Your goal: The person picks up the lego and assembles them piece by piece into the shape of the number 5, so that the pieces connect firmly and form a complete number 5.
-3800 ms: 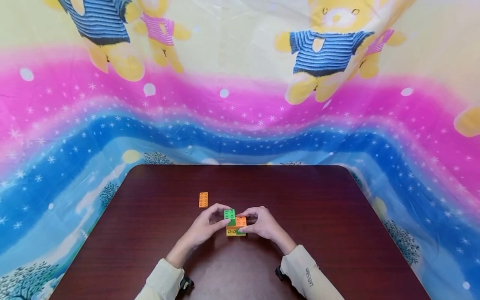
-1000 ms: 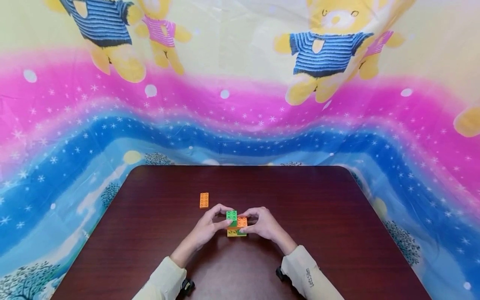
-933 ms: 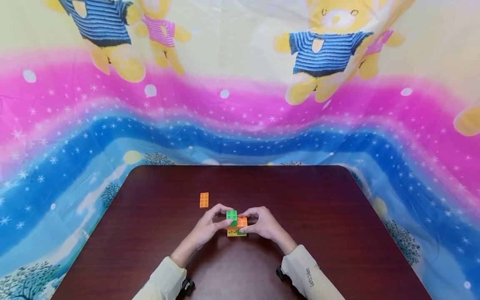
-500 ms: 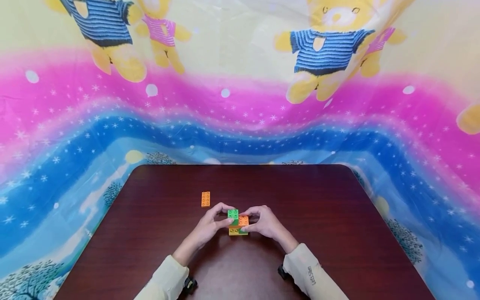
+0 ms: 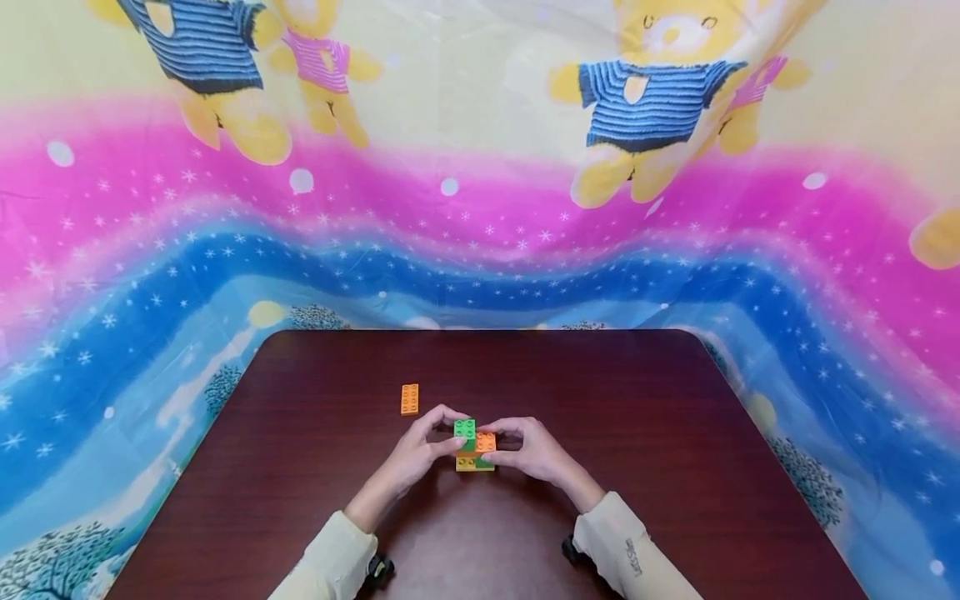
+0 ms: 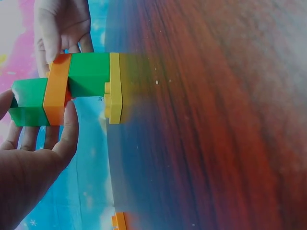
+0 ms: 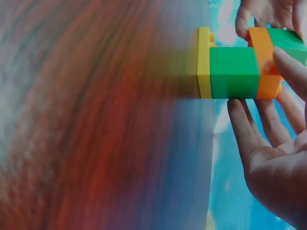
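A stack of toy building bricks stands on the table near its middle. From the bottom up come a yellow plate (image 6: 115, 91), a green brick (image 7: 233, 72), an orange brick (image 5: 486, 442) and an upper green brick (image 5: 464, 428). The yellow and upper green pieces extend to the left, so the stack is stepped. My left hand (image 5: 411, 450) grips the upper green brick, thumb in front and fingers behind. From the right, my right hand (image 5: 536, 448) pinches the orange brick, with its thumb on the front face.
A loose orange plate with studs (image 5: 409, 399) lies on the dark wooden table (image 5: 600, 375), behind and left of the stack. A printed cloth (image 5: 480, 208) with bears and snowflakes hangs behind the table and round its sides.
Both hands keep their hold on the stack. The right hand's wrist and forearm have shifted slightly to the right; the stack looks much the same, apart from slight camera drift.
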`<state>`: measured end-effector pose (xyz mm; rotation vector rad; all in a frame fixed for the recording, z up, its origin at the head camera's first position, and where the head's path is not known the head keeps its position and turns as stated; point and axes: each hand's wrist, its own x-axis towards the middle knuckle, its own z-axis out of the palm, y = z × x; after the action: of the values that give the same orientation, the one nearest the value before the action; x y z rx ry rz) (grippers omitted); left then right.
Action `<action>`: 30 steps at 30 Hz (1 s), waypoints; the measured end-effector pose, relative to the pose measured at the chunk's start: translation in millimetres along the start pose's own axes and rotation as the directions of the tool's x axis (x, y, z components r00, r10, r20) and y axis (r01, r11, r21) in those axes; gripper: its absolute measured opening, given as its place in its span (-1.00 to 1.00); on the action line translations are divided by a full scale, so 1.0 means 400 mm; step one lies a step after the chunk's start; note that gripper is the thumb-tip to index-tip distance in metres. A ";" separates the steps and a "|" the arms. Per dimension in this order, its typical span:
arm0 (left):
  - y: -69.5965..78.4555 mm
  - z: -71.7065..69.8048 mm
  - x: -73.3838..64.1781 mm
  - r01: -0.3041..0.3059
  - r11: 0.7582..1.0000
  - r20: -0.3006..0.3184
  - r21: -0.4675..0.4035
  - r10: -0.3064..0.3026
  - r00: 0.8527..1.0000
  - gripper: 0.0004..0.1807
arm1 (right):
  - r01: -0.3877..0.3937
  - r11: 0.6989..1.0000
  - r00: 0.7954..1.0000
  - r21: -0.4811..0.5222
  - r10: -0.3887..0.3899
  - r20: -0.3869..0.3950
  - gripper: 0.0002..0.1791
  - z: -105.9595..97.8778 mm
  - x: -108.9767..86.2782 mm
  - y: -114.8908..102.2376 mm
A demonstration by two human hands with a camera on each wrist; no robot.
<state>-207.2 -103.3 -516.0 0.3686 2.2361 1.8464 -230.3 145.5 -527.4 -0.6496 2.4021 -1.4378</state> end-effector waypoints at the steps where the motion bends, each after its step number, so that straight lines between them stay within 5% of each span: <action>1: 0.000 0.001 0.000 0.000 1.000 -0.001 0.000 0.000 1.000 -0.69 | -0.010 1.000 1.000 0.005 0.010 -0.001 -0.46 -0.001 -0.003 0.000; 20: -0.002 0.004 -0.008 0.001 1.000 -0.006 -0.027 -0.001 1.000 -0.64 | -0.009 1.000 1.000 0.027 0.010 -0.025 -0.65 -0.011 -0.003 0.012; 30: -0.003 0.012 -0.025 -0.039 0.998 -0.014 0.041 0.039 0.999 -0.61 | -0.018 0.999 0.999 -0.034 0.017 -0.031 -0.60 -0.013 -0.003 0.013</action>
<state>-196.2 -102.2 -518.1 0.4100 2.2946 1.8311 -232.7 152.4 -529.4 -0.6174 2.4550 -1.4122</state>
